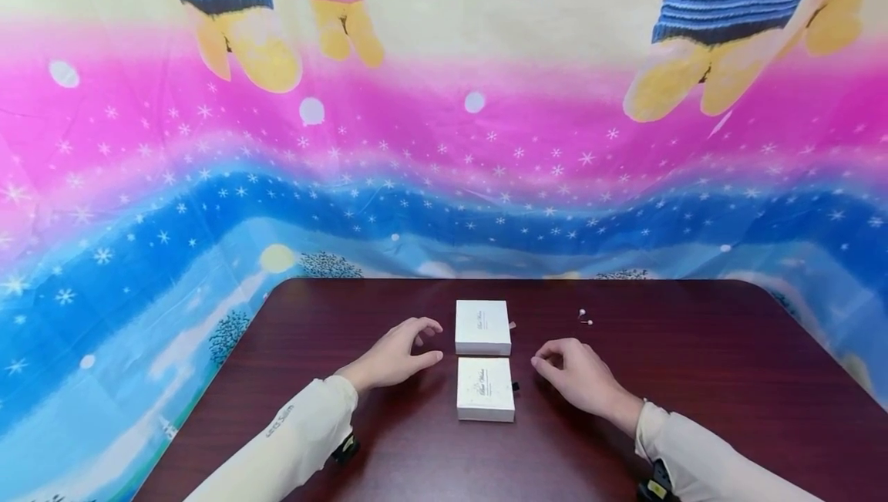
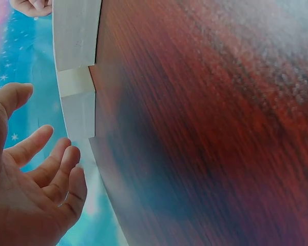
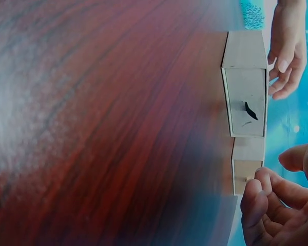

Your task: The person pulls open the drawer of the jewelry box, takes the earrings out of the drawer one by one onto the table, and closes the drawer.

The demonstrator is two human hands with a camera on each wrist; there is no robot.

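The nearer white, rectangular, cardboard-looking box (image 1: 484,403) lies between the hands, its small dark tab (image 1: 516,386) nearer the right hand (image 1: 579,375), which is loosely curled, empty, thumb apart. Left of this box, the left hand (image 1: 394,353) spreads, empty; just beyond it lies another white, rectangular box (image 1: 482,328).

Bright and even in the head view, dimmer and hazier in both wrist views.
Glossed on the tabletop (image 1: 430,463) at bottom centre; soft in the small print (image 1: 484,388) of the nearer white box (image 1: 486,405); washed by whitish glare at upper right in the left wrist view, at far left in the right; blurrily shadowed near centre in the former.
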